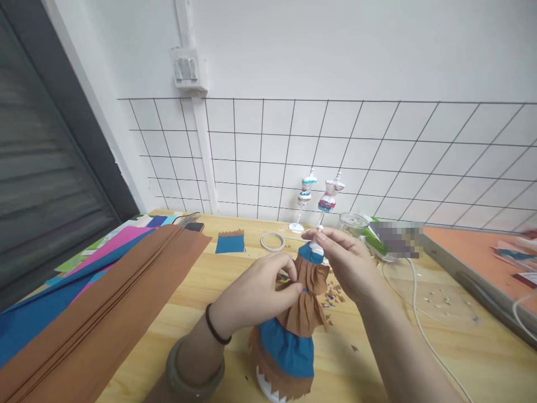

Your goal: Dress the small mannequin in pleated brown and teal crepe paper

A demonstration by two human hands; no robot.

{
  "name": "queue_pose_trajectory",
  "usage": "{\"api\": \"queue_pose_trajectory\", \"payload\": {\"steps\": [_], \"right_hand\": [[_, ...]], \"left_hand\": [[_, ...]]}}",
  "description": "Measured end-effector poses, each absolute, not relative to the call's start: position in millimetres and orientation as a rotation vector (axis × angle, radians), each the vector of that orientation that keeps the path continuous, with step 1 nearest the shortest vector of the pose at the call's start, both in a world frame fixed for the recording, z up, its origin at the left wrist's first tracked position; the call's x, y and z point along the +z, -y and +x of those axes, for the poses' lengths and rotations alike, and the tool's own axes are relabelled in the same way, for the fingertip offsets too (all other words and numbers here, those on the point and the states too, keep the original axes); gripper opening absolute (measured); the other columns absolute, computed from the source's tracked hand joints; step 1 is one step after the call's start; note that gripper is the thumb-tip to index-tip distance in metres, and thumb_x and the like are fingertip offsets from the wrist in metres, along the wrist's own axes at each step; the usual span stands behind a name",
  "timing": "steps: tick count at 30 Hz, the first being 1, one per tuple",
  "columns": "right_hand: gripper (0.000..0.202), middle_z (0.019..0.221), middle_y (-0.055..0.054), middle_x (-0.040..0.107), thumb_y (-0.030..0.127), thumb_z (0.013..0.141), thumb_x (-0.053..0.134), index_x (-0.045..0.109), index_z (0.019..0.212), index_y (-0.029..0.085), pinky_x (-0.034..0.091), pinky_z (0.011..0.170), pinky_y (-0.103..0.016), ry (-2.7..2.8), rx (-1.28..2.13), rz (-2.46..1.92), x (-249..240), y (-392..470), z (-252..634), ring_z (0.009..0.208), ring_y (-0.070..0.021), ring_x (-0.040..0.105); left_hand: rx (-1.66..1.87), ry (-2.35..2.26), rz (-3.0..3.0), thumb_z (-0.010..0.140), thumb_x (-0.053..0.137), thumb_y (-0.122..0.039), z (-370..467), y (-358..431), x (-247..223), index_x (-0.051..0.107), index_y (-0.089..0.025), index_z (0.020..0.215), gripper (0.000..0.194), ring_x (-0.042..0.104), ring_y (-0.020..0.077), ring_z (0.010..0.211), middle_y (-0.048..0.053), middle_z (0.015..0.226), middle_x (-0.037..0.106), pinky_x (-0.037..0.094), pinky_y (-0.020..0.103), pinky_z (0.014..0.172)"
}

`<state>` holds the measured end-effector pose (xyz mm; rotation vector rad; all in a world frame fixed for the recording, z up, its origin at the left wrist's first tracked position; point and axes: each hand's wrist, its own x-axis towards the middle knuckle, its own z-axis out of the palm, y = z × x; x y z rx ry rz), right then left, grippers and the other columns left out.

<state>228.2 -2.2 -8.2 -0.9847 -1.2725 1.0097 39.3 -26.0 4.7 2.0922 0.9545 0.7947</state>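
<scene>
A small white mannequin stands on the wooden table, dressed in a paper dress [289, 348] with a brown pleated top and a blue skirt edged in brown. My left hand [268, 288] pinches the brown pleats at the waist between thumb and fingers. At the mannequin's neck [317, 246], my right hand [344, 254] grips the white top with thumb and forefinger, above the blue collar. The mannequin leans slightly, and part of its white base shows under the jagged hem. Brown and blue paper scraps [334, 292] lie behind the dress, partly hidden by my right hand.
Long brown paper [113, 302] covers coloured sheets on the left. Behind are a blue-and-brown piece [230, 242], a tape roll [272, 241] and two small mannequins [305, 193]. A glass jar [352, 221], a white cable [415, 302] and an orange tray [470, 252] are at the right.
</scene>
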Motion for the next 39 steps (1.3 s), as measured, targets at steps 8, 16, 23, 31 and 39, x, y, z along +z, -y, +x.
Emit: {"api": "queue_pose_trajectory", "payload": {"steps": [8, 16, 23, 31, 39], "right_hand": [[0.023, 0.094, -0.006, 0.072, 0.042, 0.074, 0.07, 0.074, 0.082, 0.021, 0.046, 0.083, -0.036, 1.224, 1.111, -0.918, -5.2, 2.0, 228.0, 0.092, -0.023, 0.062], [0.026, 0.1, -0.007, 0.072, 0.043, 0.075, 0.069, 0.076, 0.088, 0.022, 0.048, 0.082, -0.036, 1.216, 1.193, -0.89, -3.0, 3.3, 227.9, 0.092, -0.0238, 0.064], [0.028, 0.116, -0.007, 0.068, 0.045, 0.077, 0.067, 0.075, 0.094, 0.025, 0.043, 0.095, -0.043, 1.341, 1.137, -0.915, -3.1, 7.3, 225.6, 0.111, -0.028, 0.058], [0.025, 0.107, -0.007, 0.072, 0.044, 0.075, 0.069, 0.076, 0.089, 0.025, 0.042, 0.095, -0.045, 1.28, 1.088, -0.957, -3.8, 9.0, 220.9, 0.107, -0.0281, 0.06], [0.031, 0.108, -0.007, 0.072, 0.049, 0.077, 0.066, 0.075, 0.092, 0.024, 0.039, 0.1, -0.044, 1.306, 1.088, -0.97, -5.4, 8.8, 217.1, 0.111, -0.0271, 0.059]], "left_hand": [[0.796, -0.858, 1.951, 0.076, 0.06, -0.019, 24.2, 24.5, 12.6, 0.051, -0.022, 0.082, 0.011, 0.054, 0.0187, 0.111, 0.003, 0.121, 0.058, 0.043, 0.034, 0.094], [0.954, -0.926, 1.724, 0.083, 0.057, -0.041, 31.0, 16.4, 1.3, 0.054, -0.02, 0.096, 0.025, 0.057, 0.0199, 0.102, 0.006, 0.108, 0.058, 0.046, 0.037, 0.089], [0.95, -0.799, 1.603, 0.083, 0.06, -0.037, 42.5, 16.0, -2.7, 0.054, -0.018, 0.105, 0.03, 0.059, 0.0184, 0.094, 0.006, 0.099, 0.061, 0.046, 0.034, 0.083], [0.851, -0.673, 1.536, 0.075, 0.07, -0.028, 45.7, 22.2, -0.8, 0.043, -0.022, 0.127, 0.059, 0.06, 0.0217, 0.102, 0.008, 0.11, 0.06, 0.046, 0.037, 0.088], [0.832, -0.677, 1.558, 0.077, 0.063, -0.017, 44.7, 20.2, -4.7, 0.039, -0.022, 0.132, 0.06, 0.058, 0.0221, 0.105, 0.009, 0.112, 0.059, 0.044, 0.04, 0.094]]}}
